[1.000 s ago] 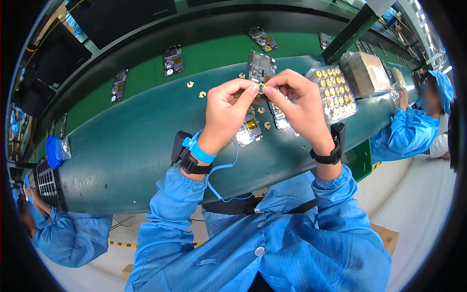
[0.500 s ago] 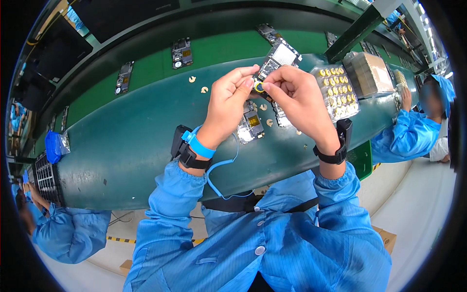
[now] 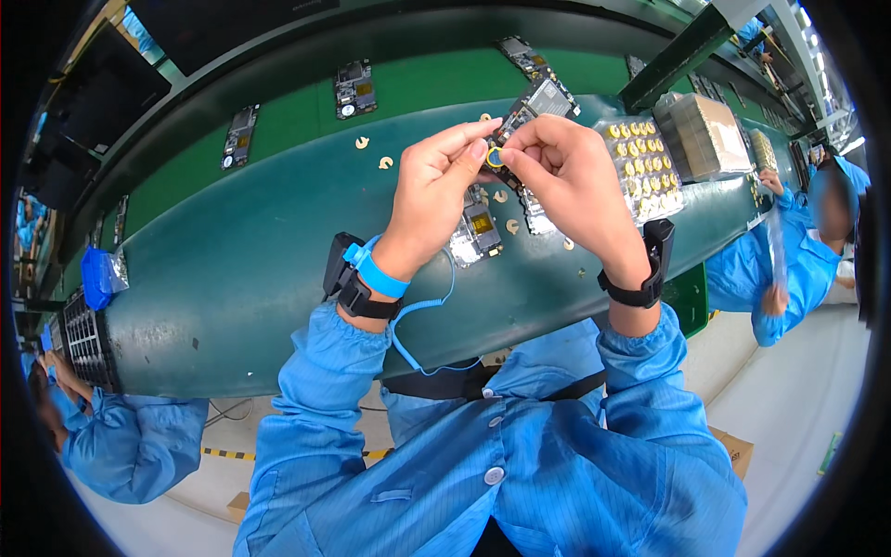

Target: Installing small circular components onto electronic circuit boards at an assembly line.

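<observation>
A dark circuit board (image 3: 549, 98) with a grey metal plate is held up over the bench, slanting away to the upper right. My left hand (image 3: 429, 181) grips its near end between thumb and fingers. Against that end sits a small round coin cell (image 3: 495, 157) with a yellow rim and a blue-green face. Thumb and forefinger of my right hand (image 3: 580, 181) pinch at the cell's right edge, partly hiding it. Below my hands lie another circuit board (image 3: 477, 228) and a partly covered board (image 3: 535, 215). Small cream C-shaped pieces (image 3: 386, 163) are scattered around.
On my right stands a clear tray (image 3: 661, 202) of yellow-rimmed cells, beside a brown block in clear plastic (image 3: 719, 139). Circuit boards (image 3: 355, 90) lie along the green belt (image 3: 292, 121). A coiled blue cord (image 3: 419, 304) hangs from my left wristband. Co-workers sit on both sides.
The held board has tilted, so its plate looks grey rather than bright white. My hands stay at the cell. The co-worker on the right now holds a clear strip, one hand lowered.
</observation>
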`<state>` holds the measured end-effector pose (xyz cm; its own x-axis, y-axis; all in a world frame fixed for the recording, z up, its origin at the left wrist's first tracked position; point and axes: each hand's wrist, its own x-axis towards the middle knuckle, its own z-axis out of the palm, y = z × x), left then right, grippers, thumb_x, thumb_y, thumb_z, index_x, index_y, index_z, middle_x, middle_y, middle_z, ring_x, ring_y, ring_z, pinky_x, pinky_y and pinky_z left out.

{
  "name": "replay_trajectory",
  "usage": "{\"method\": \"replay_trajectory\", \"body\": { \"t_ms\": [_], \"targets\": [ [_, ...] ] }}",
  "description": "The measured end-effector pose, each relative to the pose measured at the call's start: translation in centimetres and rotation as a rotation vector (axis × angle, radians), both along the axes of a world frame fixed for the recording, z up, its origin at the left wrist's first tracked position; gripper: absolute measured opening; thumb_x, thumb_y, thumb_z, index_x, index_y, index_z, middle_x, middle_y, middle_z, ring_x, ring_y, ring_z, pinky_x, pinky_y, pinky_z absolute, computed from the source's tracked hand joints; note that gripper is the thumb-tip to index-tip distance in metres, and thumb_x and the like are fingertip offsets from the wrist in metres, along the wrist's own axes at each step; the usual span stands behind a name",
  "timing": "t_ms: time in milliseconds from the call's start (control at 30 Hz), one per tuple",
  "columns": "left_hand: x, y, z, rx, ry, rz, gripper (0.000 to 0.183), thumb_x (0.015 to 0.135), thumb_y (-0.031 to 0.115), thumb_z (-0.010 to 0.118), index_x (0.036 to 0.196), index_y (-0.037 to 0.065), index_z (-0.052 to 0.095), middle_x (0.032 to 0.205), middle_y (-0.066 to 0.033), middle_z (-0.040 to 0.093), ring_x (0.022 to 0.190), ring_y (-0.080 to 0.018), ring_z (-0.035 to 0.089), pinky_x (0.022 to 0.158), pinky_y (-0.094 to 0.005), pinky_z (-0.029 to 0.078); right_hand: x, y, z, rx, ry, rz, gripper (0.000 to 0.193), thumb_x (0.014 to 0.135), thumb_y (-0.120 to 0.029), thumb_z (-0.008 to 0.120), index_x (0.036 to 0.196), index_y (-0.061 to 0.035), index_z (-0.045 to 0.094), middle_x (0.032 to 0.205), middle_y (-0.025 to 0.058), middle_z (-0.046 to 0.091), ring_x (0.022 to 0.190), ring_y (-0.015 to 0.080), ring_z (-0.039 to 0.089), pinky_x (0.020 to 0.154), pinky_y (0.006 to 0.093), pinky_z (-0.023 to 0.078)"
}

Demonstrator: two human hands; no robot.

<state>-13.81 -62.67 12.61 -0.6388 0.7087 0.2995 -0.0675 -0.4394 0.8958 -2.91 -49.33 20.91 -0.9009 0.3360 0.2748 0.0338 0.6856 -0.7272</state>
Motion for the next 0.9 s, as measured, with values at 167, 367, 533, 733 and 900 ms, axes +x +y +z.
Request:
{"method": "replay_trajectory", "body": {
  "t_ms": [167,367,533,733,900],
  "targets": [
    [-0.2,0.0,-0.1,-0.011,0.036,0.021,0.037,0.109,0.020,0.058,0.137,-0.003,0.064,0.126,-0.0139,0.071,0.108,-0.0174,0.070,0.089,-0.0311,0.060,0.0,0.1,0.0,-0.144,-0.039,-0.014,0.013,0.090,-0.008,0.071,0.091,0.0058,0.070,0.076,0.0100,0.067,0.062,0.0148,0.059,0.059,0.0312,0.048],
    [-0.1,-0.2,0.2,-0.005,0.013,0.022,0.037,0.108,0.019,0.058,0.137,-0.004,0.064,0.125,-0.0139,0.071,0.107,-0.0174,0.070,0.089,-0.0313,0.061,-0.1,-0.2,0.2,-0.114,-0.056,-0.019,0.013,0.090,-0.008,0.070,0.091,0.0055,0.070,0.076,0.0085,0.067,0.063,0.0134,0.058,0.059,0.0310,0.048],
    [-0.1,-0.3,0.3,-0.005,-0.004,0.009,0.037,0.108,0.018,0.059,0.137,-0.004,0.063,0.126,-0.0146,0.071,0.107,-0.0178,0.070,0.090,-0.0315,0.061,-0.2,-0.3,-0.2,-0.037,-0.012,-0.031,0.013,0.089,-0.007,0.070,0.090,0.0059,0.070,0.076,0.0100,0.067,0.063,0.0157,0.059,0.059,0.0312,0.049],
    [0.1,-0.2,0.3,0.030,-0.009,-0.004,0.037,0.104,0.004,0.060,0.138,-0.007,0.061,0.130,-0.0181,0.069,0.113,-0.0184,0.068,0.092,-0.0314,0.060,-0.1,-0.5,0.0,0.007,-0.022,-0.042,0.013,0.087,-0.006,0.071,0.087,0.0059,0.068,0.074,0.0127,0.066,0.063,0.0188,0.063,0.060,0.0328,0.050],
    [0.2,-0.2,0.3,0.047,0.013,0.020,0.039,0.102,-0.001,0.060,0.139,-0.009,0.059,0.128,-0.0195,0.069,0.111,-0.0189,0.069,0.090,-0.0314,0.061,-0.1,-0.7,-1.0,-0.011,0.055,-0.052,0.009,0.086,-0.002,0.072,0.085,0.0045,0.066,0.074,0.0114,0.064,0.063,0.0191,0.063,0.059,0.0320,0.050]
  ]
}}
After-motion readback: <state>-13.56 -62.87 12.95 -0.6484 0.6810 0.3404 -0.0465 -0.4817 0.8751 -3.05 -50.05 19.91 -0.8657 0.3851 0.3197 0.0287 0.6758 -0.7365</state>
